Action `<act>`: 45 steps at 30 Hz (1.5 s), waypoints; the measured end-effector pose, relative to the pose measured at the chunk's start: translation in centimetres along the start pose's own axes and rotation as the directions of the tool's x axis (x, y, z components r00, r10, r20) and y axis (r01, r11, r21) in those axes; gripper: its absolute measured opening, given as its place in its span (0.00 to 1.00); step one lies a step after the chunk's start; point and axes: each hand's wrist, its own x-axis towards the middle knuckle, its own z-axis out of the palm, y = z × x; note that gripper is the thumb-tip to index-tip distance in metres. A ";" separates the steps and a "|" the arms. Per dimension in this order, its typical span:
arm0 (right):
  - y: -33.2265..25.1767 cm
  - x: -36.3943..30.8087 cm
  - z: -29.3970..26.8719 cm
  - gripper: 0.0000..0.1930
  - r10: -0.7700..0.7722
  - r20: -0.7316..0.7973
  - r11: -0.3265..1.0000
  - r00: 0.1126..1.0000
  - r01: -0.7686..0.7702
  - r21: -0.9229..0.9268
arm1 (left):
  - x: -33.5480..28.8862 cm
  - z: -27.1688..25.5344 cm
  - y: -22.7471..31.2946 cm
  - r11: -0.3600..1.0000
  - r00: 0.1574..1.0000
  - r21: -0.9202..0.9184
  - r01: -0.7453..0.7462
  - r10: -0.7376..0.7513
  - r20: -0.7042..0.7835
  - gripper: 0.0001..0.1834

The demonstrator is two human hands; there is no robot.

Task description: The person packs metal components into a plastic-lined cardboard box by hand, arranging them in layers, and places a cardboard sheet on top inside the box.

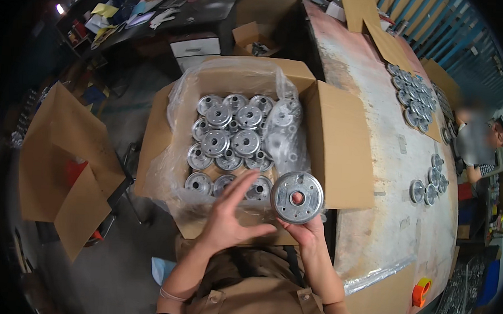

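Holding a metal disc in your right hand, you have it at the near right corner of the open cardboard box; your fingers are clamped on its lower rim and back, with skin showing through its central hole. Your left hand is empty, fingers and thumb spread well apart by the box's near edge, not touching the disc.

The work looks partway along. Many boxed discs already lie within the clear plastic liner, set in rows, with four upper discs resting on lower ones and some at the right partly covered by plastic. How deep they go, you cannot tell from above. Outside the box are the one you hold and, on the surface to your right, a large cluster farther off and a small group nearer you. The flaps stand open, so the box looks unfinished.
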 end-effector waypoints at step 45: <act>2.5 3.3 -0.8 0.15 -0.209 0.645 -0.743 0.735 0.310 -0.593 | 3.1 -2.9 -17.3 0.450 0.770 0.806 0.384 -0.638 -0.011 0.54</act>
